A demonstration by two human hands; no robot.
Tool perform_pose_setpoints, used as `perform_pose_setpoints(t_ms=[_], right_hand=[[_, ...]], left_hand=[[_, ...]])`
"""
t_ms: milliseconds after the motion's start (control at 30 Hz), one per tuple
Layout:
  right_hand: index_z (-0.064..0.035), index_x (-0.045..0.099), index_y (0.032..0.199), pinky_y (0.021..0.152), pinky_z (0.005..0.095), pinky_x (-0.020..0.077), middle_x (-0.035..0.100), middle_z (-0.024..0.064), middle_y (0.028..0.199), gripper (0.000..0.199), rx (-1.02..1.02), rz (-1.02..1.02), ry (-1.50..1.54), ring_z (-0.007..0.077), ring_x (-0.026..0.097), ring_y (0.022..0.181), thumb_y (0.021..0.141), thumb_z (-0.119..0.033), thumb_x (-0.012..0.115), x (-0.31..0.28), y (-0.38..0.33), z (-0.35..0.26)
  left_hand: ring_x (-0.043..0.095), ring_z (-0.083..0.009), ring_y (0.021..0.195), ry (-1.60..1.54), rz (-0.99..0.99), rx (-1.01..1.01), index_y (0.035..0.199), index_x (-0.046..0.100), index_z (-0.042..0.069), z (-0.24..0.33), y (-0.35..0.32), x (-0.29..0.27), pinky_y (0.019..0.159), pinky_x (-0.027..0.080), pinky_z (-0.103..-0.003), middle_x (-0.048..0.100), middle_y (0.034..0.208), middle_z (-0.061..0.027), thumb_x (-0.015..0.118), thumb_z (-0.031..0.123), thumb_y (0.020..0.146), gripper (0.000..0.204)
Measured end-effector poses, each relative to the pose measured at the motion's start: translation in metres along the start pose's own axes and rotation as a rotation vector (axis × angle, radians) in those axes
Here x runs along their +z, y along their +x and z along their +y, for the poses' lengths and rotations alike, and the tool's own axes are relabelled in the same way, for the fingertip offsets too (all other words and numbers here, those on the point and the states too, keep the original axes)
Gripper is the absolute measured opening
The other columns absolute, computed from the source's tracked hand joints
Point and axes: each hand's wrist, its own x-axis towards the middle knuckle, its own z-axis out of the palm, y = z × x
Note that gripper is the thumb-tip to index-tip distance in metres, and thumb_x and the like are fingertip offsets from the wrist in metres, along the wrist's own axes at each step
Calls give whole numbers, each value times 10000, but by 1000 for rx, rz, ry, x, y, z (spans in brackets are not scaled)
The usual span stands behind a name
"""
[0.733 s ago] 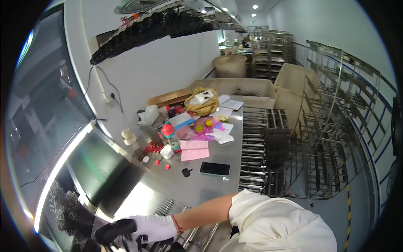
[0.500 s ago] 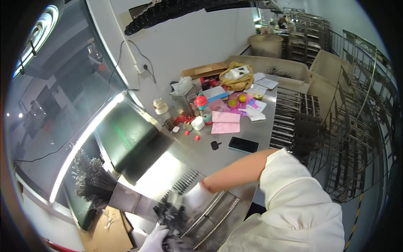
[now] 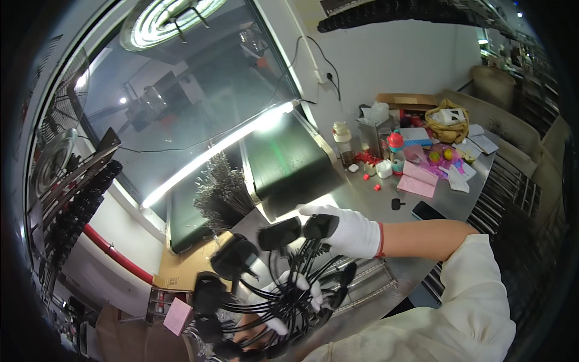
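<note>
My left hand (image 3: 259, 295), in a white glove, is wrapped round a bundle of thin black curved stems with broad flat black ends (image 3: 292, 304), low in the picture. The stems fan out around the fingers and hide part of them. At the bundle's upper right is my right hand (image 3: 350, 232), also white-gloved, with a red band at the wrist. Its fingers are closed at one flat black end (image 3: 319, 226), which covers some of them. Beneath the bundle lies a metal rack with parallel rails (image 3: 371, 280) on the steel table (image 3: 416, 259).
A cluster of black wiry stems (image 3: 223, 187) stands beside a dark-green belt machine (image 3: 289, 160), under a lit tube (image 3: 223, 151). Farther right are bottles (image 3: 342, 142), pink paper (image 3: 417, 181), a phone (image 3: 428, 210) and a yellow bag (image 3: 447, 120). A cardboard box (image 3: 181, 265) is at left.
The view has swung left. My right hand has risen from low over the rack to the bundle's upper edge. The black bundle now shows lifted and spread out in my left hand.
</note>
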Motion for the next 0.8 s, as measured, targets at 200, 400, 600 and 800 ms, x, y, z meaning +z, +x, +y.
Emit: perform_pose_setpoints(t_ms=[200,400,600,800], right_hand=[[-79,710,1036,705,396,556,664,141,908,210,217,-1011,690,313,671,787,826,-73,698,39,-97,94],[-108,676,1232,883,402,556,606,173,1285,348,42,-23,-84,313,652,1093,886,-75,666,-29,-28,10],[-67,588,1338,956,411,547,595,172,1295,432,24,-252,-210,382,626,1122,918,-125,673,-43,15,-43],[-58,686,1166,508,266,443,567,-23,753,247,562,-1546,988,58,550,659,923,-100,688,-19,-37,29]], left_hand=[[596,-376,1120,1605,-24,-364,1357,532,-8,50,2,5,933,510,-401,590,1209,-213,881,245,627,847],[578,-295,1257,76,435,-104,1386,503,39,29,-53,-15,1052,500,-416,576,1329,-173,960,110,630,887],[621,-281,1157,87,259,-211,1383,518,16,28,-2,36,925,553,-381,606,1269,-200,933,106,667,831],[594,-411,1086,1798,57,-525,1405,512,64,65,-10,28,938,497,-490,550,1147,-229,900,265,597,919]])
